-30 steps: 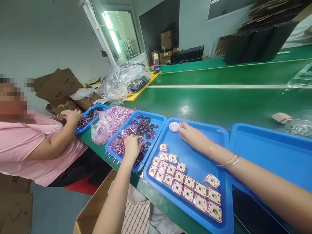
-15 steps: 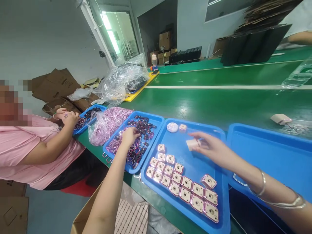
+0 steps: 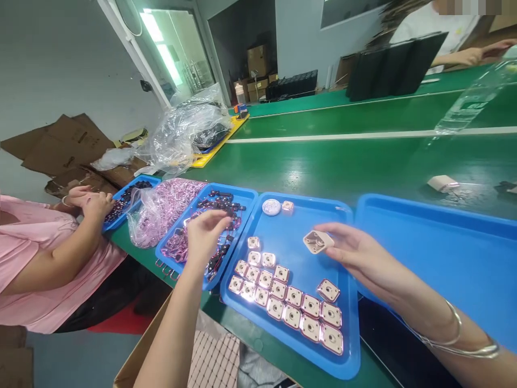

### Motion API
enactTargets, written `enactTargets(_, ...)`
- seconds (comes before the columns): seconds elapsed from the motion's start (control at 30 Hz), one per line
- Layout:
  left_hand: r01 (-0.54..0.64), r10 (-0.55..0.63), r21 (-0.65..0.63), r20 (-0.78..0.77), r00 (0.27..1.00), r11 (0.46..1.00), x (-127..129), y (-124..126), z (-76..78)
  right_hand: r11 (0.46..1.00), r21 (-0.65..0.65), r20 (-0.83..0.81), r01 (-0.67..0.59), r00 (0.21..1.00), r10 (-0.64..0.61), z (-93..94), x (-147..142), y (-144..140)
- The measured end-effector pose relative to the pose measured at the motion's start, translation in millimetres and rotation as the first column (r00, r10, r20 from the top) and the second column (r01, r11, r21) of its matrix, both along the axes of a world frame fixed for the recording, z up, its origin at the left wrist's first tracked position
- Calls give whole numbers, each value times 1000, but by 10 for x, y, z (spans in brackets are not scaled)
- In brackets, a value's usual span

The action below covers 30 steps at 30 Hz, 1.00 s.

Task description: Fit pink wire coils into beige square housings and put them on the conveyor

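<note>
In the head view my right hand [image 3: 359, 250] grips a beige, hollow, square-ended cap [image 3: 315, 242] between thumb and fingers. Its open end, with small inner posts, faces left. Below it, a blue tray [image 3: 299, 358] bears rows of beige square pieces [image 3: 291, 316] with shiny pink rims and a central hole. My left hand [image 3: 205, 237] is pinched closed above a second blue tray [image 3: 252, 202], which is filled with pink metal frames [image 3: 174, 247] and dark small parts [image 3: 220, 203]. Whatever its fingertips hold is too small to make out.
A round white patterned disc [image 3: 271, 207] and a small beige piece [image 3: 287, 207] sit at the tray's far end. Another blue tray [image 3: 407, 237] stands right. A bag of pink frames [image 3: 169, 207] lies left, near a co-worker in pink [image 3: 60, 253]. A bottle [image 3: 472, 102] is farther back.
My left hand has lifted slightly out of the parts, fingers pinched. My right hand has turned the cap so its hollow end shows. The whole view has shifted a little.
</note>
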<state>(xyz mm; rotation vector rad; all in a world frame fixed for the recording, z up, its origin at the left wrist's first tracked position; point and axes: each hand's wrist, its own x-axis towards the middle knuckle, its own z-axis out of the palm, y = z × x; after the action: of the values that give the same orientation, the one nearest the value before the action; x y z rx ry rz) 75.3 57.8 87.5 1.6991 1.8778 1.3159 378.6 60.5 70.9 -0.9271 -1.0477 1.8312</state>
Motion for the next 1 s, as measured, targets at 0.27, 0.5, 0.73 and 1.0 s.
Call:
enactTargets(0.27,291,-295,329,-38,955,899,1004,-668,356,997,60,-64,-57,996,60,26,10,-95)
enactTargets(0.5,389,-386,360,-82,919,848,1146,-546,343,997,14,-60,-79,995,79,53,-8,-148)
enactTargets(0.73,431,-398,342,-166,902,835,1138,-565,394,997,10,-21,-83,996,83,46,-7,-167)
enactTargets(1.0,483,-408,319,-276,870,815,1155,-542,422,997,12,18,-79,997,79,31,-7,-162)
